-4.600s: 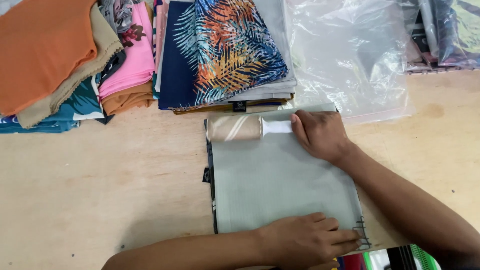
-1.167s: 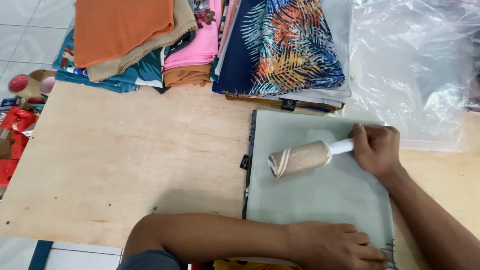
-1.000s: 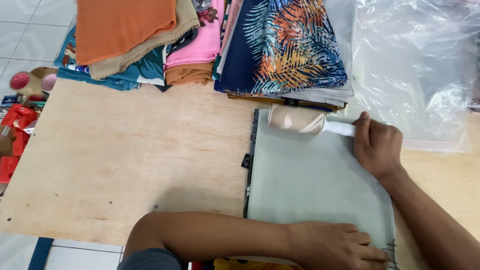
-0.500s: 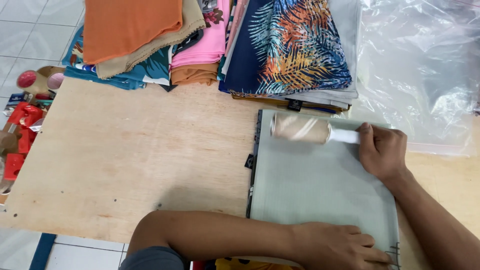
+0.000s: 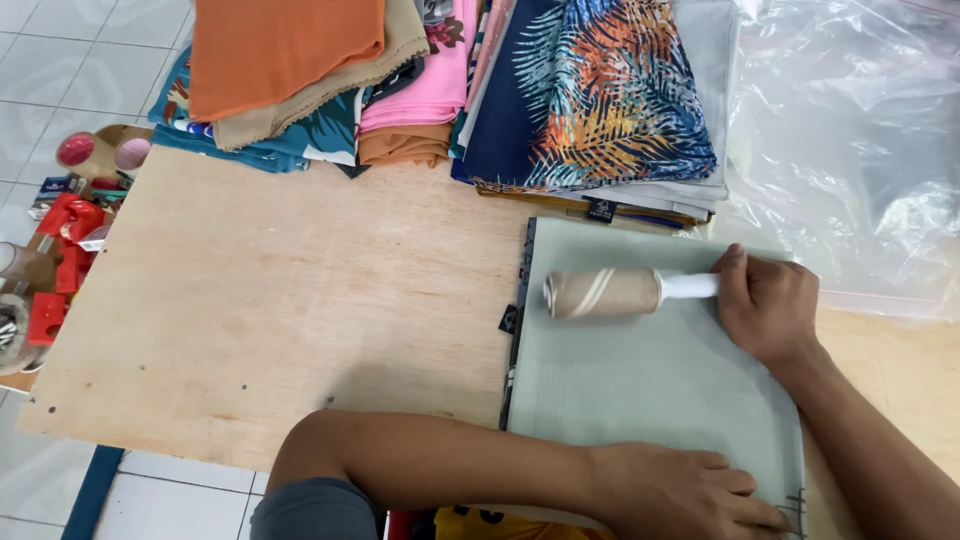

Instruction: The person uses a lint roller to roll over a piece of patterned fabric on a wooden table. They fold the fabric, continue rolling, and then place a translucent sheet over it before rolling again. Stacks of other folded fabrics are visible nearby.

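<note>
A lint roller, gripped by its white handle in the closed right hand, is being drawn back from the far edge across the folded grey-green cloth, which is being pinned flat by the open left hand; another pass is judged underway.
</note>
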